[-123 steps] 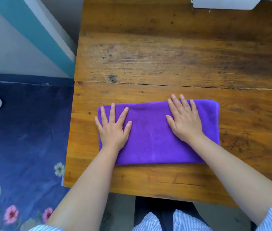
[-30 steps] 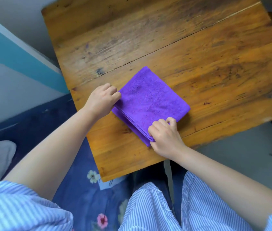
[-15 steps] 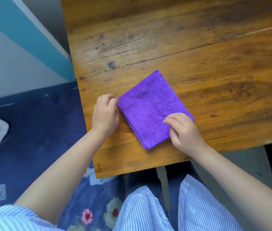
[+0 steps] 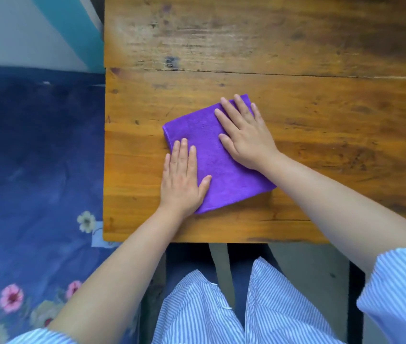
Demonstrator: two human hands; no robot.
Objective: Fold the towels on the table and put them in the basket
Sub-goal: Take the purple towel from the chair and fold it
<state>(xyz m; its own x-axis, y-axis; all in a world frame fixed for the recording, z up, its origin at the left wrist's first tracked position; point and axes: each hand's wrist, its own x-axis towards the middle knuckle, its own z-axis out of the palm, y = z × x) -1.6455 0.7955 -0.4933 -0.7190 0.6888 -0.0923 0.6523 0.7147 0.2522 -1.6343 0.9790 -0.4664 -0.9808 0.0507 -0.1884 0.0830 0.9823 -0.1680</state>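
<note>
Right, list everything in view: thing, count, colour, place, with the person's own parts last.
towel: one, purple, folded to a square, lying askew on the near part of the table
table: one, worn orange-brown wood, fills the upper middle and right of the view
floral fabric: one, dark blue with pink and white flowers, left of the table
wall: white with a teal stripe, top left
striped clothing: blue and white, bottom of the view, with sleeves at both lower corners
left hand: one, flat, fingers straight, resting on the towel's near left edge
right hand: one, flat, fingers spread, pressing the towel's far right part
</note>
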